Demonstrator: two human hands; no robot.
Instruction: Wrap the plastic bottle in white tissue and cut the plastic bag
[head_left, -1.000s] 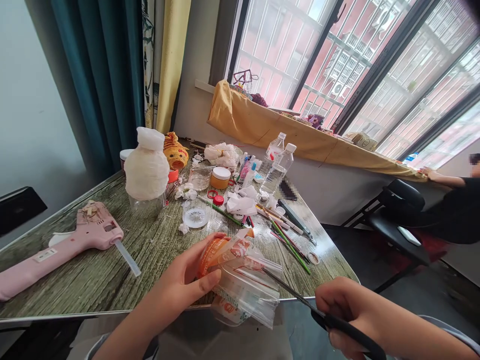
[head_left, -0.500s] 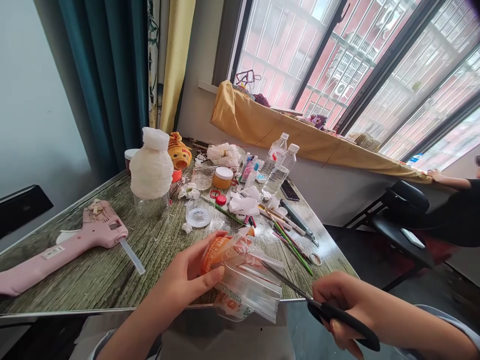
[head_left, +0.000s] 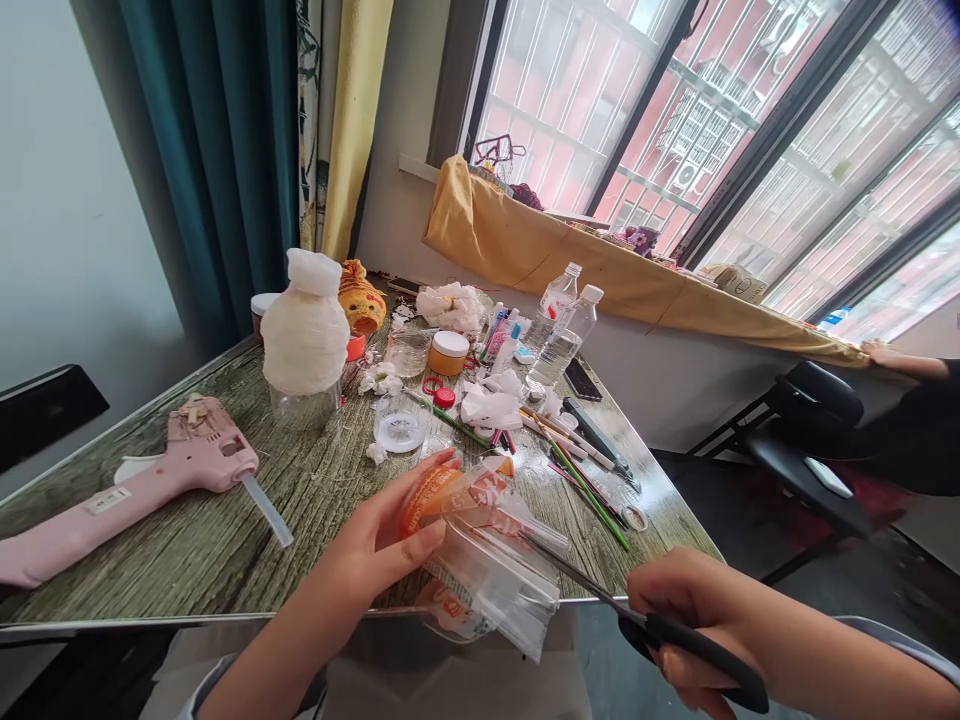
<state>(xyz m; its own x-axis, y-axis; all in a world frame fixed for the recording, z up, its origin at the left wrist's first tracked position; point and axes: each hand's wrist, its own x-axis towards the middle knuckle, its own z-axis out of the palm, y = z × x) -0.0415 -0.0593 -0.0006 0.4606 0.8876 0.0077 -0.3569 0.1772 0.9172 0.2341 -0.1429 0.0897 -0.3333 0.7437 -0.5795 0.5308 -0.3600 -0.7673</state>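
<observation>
My left hand (head_left: 397, 535) is closed round a clear plastic piece (head_left: 499, 575) with an orange printed label, held over the table's front edge. Its far end is cut into strips that spread toward the right. My right hand (head_left: 686, 625) grips black-handled scissors (head_left: 660, 630), whose blades reach in among the strips. How far the blades are apart is hard to make out. Left of my hands lies a pink glue gun (head_left: 202, 450) with a clear stick by its head. Behind it a wrapped white jar shape (head_left: 306, 330) stands on a clear base.
Behind my hands are an orange-lidded jar (head_left: 448, 353), tissue (head_left: 491, 403), green stems (head_left: 592, 500), a dark cutter (head_left: 600, 435) and two clear bottles (head_left: 562, 340). A phone (head_left: 583, 380) lies near the right edge. Another person's arm (head_left: 907, 360) rests on the sill, beyond a black chair (head_left: 810, 440).
The strips have spread and tilted further down, and the scissor blades sit slightly lower and more to the left among them. The view has shifted slightly.
</observation>
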